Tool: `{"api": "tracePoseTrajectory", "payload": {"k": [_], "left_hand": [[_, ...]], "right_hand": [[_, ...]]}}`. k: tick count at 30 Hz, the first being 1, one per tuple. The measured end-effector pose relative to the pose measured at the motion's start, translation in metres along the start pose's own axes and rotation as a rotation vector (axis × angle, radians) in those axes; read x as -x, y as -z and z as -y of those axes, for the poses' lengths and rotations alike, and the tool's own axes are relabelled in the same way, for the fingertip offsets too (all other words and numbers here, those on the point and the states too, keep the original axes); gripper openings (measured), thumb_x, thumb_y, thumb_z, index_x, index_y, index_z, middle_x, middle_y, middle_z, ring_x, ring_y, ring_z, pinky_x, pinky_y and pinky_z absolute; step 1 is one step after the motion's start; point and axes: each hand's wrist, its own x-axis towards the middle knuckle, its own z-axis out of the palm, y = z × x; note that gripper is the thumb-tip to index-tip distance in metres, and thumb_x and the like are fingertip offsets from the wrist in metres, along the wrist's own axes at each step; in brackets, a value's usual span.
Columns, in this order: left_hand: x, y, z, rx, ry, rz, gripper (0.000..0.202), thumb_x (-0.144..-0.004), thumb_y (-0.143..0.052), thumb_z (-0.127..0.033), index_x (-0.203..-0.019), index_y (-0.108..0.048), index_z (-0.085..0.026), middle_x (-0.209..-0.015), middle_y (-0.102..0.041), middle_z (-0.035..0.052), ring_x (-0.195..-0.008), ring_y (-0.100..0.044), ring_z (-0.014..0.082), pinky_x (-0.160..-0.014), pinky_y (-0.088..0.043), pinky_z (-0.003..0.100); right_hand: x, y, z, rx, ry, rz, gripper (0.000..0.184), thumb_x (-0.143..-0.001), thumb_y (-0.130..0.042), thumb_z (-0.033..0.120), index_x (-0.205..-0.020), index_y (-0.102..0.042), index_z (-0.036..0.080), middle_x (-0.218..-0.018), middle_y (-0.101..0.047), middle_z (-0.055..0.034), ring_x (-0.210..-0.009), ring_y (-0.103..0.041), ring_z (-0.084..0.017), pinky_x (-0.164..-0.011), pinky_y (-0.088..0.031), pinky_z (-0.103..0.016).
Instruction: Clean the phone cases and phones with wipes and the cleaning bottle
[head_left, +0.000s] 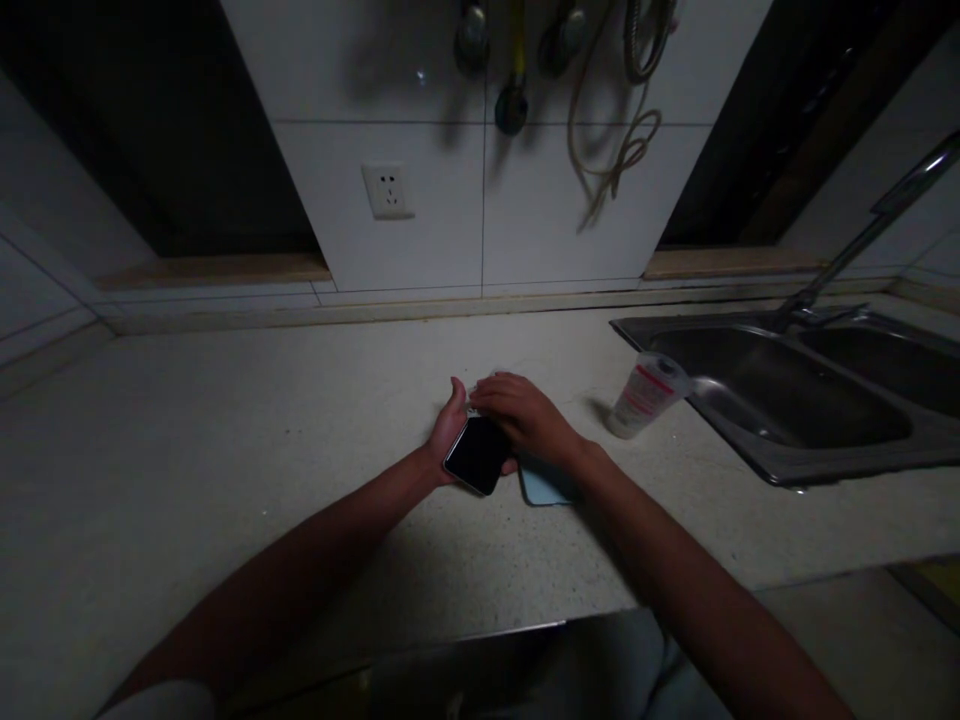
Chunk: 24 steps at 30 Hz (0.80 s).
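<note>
A smartphone (478, 455) with a black screen lies tilted in my left hand (445, 432), face up. The left thumb sticks up along its far left side, and fingertips show at its right edge. Across the phone's far end reaches my right hand (529, 412), its fingers pressed together and bent over it. Something small and whitish shows by those fingertips, too dim to name. Under my right wrist a light blue flat rectangular thing (546, 487) rests on the counter, partly hidden by the wrist.
The pale speckled counter (225, 420) runs along a tiled wall with a socket (388, 191). Right of my hands stands a plastic cup (646, 396) with red print, beside a double steel sink (780, 400) with a tall tap (862, 235). Pipes and a looped cord (622, 155) hang above.
</note>
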Motion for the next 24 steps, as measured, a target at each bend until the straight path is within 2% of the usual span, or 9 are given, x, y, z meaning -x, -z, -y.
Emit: {"api": "tracePoseTrajectory", "payload": {"k": [2,5,7,9,12,15,17,21,24], "left_hand": [[0.0005,-0.0002,0.0006,-0.049,0.021,0.066,0.080,-0.086,-0.030,-0.082,-0.096,-0.066,-0.011,-0.084,-0.070,0.0161,-0.073,-0.067,0.0284,-0.062,-0.049,0.039],[0.0007,-0.0032,0.0021,-0.067,-0.029,0.118,0.054,-0.096,-0.038,-0.058,-0.096,-0.067,-0.013,-0.088,-0.069,0.0145,-0.069,-0.063,0.0250,-0.055,-0.044,0.035],[0.0008,-0.0057,0.0031,-0.059,-0.052,0.126,0.041,-0.095,-0.041,-0.046,-0.092,-0.067,-0.014,-0.084,-0.067,0.0124,-0.064,-0.060,0.0223,-0.052,-0.041,0.033],[0.0008,-0.0073,0.0035,-0.051,-0.061,0.121,0.037,-0.094,-0.042,-0.043,-0.090,-0.066,-0.015,-0.082,-0.066,0.0110,-0.061,-0.057,0.0203,-0.050,-0.040,0.031],[0.0007,-0.0076,0.0030,-0.034,-0.053,0.104,0.040,-0.097,-0.041,-0.046,-0.094,-0.065,-0.015,-0.084,-0.064,0.0106,-0.059,-0.054,0.0169,-0.048,-0.040,0.028],[0.0007,-0.0061,0.0010,-0.017,-0.034,0.059,0.050,-0.099,-0.037,-0.055,-0.095,-0.063,-0.013,-0.081,-0.060,0.0103,-0.056,-0.051,0.0128,-0.043,-0.038,0.023],[0.0011,-0.0050,-0.0008,0.006,-0.058,0.022,0.049,-0.101,-0.035,-0.053,-0.093,-0.062,-0.012,-0.076,-0.057,0.0076,-0.051,-0.047,0.0094,-0.038,-0.035,0.018],[0.0023,-0.0038,-0.0035,0.020,-0.170,-0.052,0.030,-0.103,-0.041,-0.033,-0.094,-0.061,-0.012,-0.064,-0.049,-0.0014,-0.041,-0.039,0.0039,-0.032,-0.029,0.012],[0.0014,-0.0044,-0.0035,-0.029,-0.261,-0.183,0.013,-0.097,-0.052,-0.023,-0.096,-0.060,-0.014,-0.060,-0.050,-0.0035,-0.040,-0.045,0.0048,-0.036,-0.039,0.012]], "right_hand": [[0.0020,0.0002,-0.0063,0.032,-0.043,-0.065,0.031,-0.094,-0.051,0.016,-0.117,-0.069,0.029,-0.116,-0.073,-0.0056,-0.118,-0.063,-0.023,-0.106,-0.046,-0.050],[0.0046,0.0006,-0.0112,0.055,-0.094,-0.158,0.030,-0.096,-0.052,0.018,-0.118,-0.069,0.029,-0.119,-0.072,-0.0060,-0.119,-0.063,-0.022,-0.104,-0.049,-0.049],[0.0057,0.0009,-0.0111,0.054,-0.094,-0.198,0.029,-0.097,-0.051,0.018,-0.117,-0.068,0.028,-0.120,-0.072,-0.0062,-0.119,-0.062,-0.022,-0.104,-0.050,-0.049],[0.0062,0.0016,-0.0093,0.051,-0.098,-0.234,0.028,-0.097,-0.051,0.018,-0.116,-0.069,0.027,-0.121,-0.071,-0.0072,-0.120,-0.062,-0.023,-0.104,-0.050,-0.049],[0.0063,0.0031,-0.0062,0.040,-0.141,-0.277,0.027,-0.097,-0.052,0.018,-0.114,-0.070,0.027,-0.121,-0.071,-0.0081,-0.121,-0.061,-0.024,-0.104,-0.050,-0.049],[0.0059,0.0047,-0.0039,0.015,-0.173,-0.316,0.028,-0.096,-0.053,0.017,-0.115,-0.070,0.028,-0.120,-0.072,-0.0071,-0.122,-0.061,-0.023,-0.103,-0.051,-0.048],[0.0056,0.0054,-0.0030,0.005,-0.166,-0.347,0.028,-0.096,-0.053,0.016,-0.115,-0.070,0.028,-0.118,-0.073,-0.0071,-0.120,-0.062,-0.023,-0.102,-0.052,-0.047],[0.0054,0.0057,-0.0036,-0.013,-0.140,-0.380,0.027,-0.096,-0.054,0.015,-0.113,-0.071,0.027,-0.114,-0.074,-0.0078,-0.116,-0.065,-0.023,-0.100,-0.053,-0.046],[0.0058,0.0048,-0.0060,-0.042,-0.144,-0.390,0.027,-0.094,-0.055,0.016,-0.112,-0.072,0.028,-0.113,-0.075,-0.0064,-0.114,-0.066,-0.023,-0.099,-0.053,-0.047]]}}
